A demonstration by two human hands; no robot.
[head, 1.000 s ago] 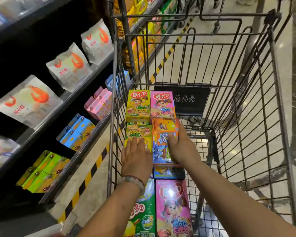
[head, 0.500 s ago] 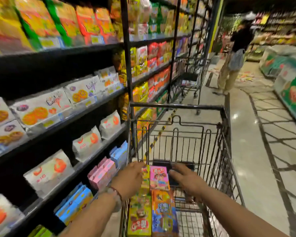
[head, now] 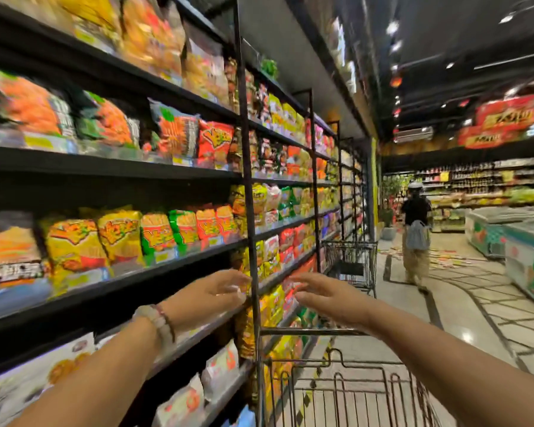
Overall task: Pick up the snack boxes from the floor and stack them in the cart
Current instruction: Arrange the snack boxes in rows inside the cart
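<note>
Place: shop aisle with long black shelves [head: 167,167] on the left and a shiny tiled floor [head: 463,306] on the right.

Shelves: bright snack bags [head: 121,232] are sitting in rows, yellow, orange, green and red.

Cart: only the top rim and wire end of the cart [head: 315,332] are showing, low in the middle.

Left hand: the left hand [head: 216,291] is hanging in the air above the cart, fingers spread loose, holding nothing.

Right hand: the right hand [head: 321,292] is hanging near it, a little apart, fingers wide too, holding nothing.

Snack boxes: no boxes are showing; the inside of the cart is below the picture, so I cannot tell how many are in it. Small flat things are lying on the floor far down the aisle [head: 447,257], too blurry to name.

Step, my guess: looking for the next boxes to pick up.

Doing it well: looking down at the floor first, bending low, taking each box by its sides with both hands, then laying it flat and square on the stack so nothing is tipping.

Writing: the bags are showing big yellow letters, and red signs [head: 506,118] are hanging up high, but all of it is too blurry to read.

Others: a person [head: 416,232] is standing far off beside a second cart [head: 350,260].
</note>
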